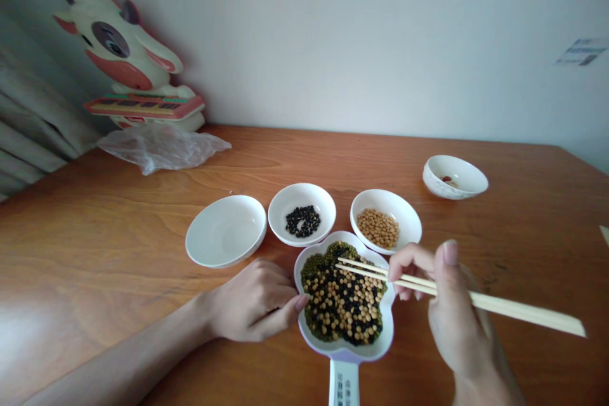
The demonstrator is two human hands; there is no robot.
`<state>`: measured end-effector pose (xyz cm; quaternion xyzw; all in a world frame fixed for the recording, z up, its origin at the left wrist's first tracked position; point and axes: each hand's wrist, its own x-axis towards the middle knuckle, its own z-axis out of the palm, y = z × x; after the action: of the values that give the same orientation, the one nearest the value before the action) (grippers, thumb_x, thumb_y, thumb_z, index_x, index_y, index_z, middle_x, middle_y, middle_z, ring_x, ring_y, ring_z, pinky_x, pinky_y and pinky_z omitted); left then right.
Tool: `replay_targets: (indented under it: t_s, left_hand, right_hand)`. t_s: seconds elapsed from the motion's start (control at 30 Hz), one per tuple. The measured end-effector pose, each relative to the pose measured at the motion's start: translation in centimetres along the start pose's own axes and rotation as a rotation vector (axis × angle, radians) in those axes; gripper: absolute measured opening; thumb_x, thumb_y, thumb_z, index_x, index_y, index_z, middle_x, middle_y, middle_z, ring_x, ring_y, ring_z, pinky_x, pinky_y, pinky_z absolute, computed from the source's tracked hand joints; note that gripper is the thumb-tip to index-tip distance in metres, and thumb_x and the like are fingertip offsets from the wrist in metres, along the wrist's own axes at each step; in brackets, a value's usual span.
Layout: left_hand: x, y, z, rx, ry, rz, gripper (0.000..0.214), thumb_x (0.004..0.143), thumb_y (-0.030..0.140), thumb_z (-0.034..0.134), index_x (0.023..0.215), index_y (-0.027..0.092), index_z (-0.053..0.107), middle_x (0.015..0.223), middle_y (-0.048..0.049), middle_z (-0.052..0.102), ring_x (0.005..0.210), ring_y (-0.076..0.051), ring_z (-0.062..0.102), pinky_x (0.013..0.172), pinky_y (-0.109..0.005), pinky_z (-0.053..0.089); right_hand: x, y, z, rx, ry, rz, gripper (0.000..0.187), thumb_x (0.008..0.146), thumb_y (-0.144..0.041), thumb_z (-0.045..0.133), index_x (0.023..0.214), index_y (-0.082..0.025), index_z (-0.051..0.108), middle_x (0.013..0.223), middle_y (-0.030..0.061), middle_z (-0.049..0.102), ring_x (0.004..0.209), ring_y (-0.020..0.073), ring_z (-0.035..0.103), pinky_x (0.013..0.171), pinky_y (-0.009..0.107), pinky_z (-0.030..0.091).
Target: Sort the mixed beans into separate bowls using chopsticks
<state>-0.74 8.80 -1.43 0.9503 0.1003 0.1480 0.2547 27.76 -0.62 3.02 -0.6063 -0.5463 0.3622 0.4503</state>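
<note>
A white flower-shaped dish with a handle [344, 365] holds mixed green, black and tan beans [343, 298]. At its left rim, my left hand [261, 301] is closed, the thumb over the edge and the other fingers curled, partly hidden. My right hand [447, 304] grips a pair of pale chopsticks [523, 311]. Their tips are over the upper part of the beans, slightly apart; I cannot make out a bean between them. Behind the dish stand a bowl of black beans [303, 221] and a bowl of tan beans [378, 228].
An oval white bowl [226, 231] sits to the left. At the back right is another white bowl [455, 176] with a few small reddish bits. A cow-shaped toy keyboard [137, 63] and a clear plastic bag [162, 149] lie at the back left of the wooden table [95, 266].
</note>
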Motion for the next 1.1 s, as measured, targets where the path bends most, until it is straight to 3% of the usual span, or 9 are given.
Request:
replay_targets:
  t_s: [0.43, 1.1]
  left_hand:
    - [-0.27, 0.11, -0.02, 0.014, -0.009, -0.006, 0.037, 0.105, 0.018, 0.041, 0.069, 0.021, 0.044, 0.061, -0.0012, 0.056, 0.055, -0.015, 0.048, 0.058, -0.035, 0.028]
    - [0.06, 0.22, -0.17, 0.008, 0.014, 0.027, 0.037, 0.105, 0.017, 0.042, 0.068, 0.02, 0.048, 0.06, -0.0009, 0.056, 0.054, -0.014, 0.048, 0.056, -0.036, 0.029]
  right_hand:
    - [-0.19, -0.04, -0.5, 0.018, 0.075, 0.045, 0.082, 0.102, -0.071, 0.009, 0.067, -0.021, 0.063, 0.059, 0.0027, 0.056, 0.06, 0.0161, 0.052, 0.059, 0.03, 0.039]
    - [0.07, -0.01, -0.12, 0.005, 0.069, 0.046, 0.083, 0.102, -0.072, 0.008, 0.066, -0.021, 0.063, 0.058, 0.0028, 0.056, 0.058, 0.0161, 0.051, 0.057, 0.031, 0.036]
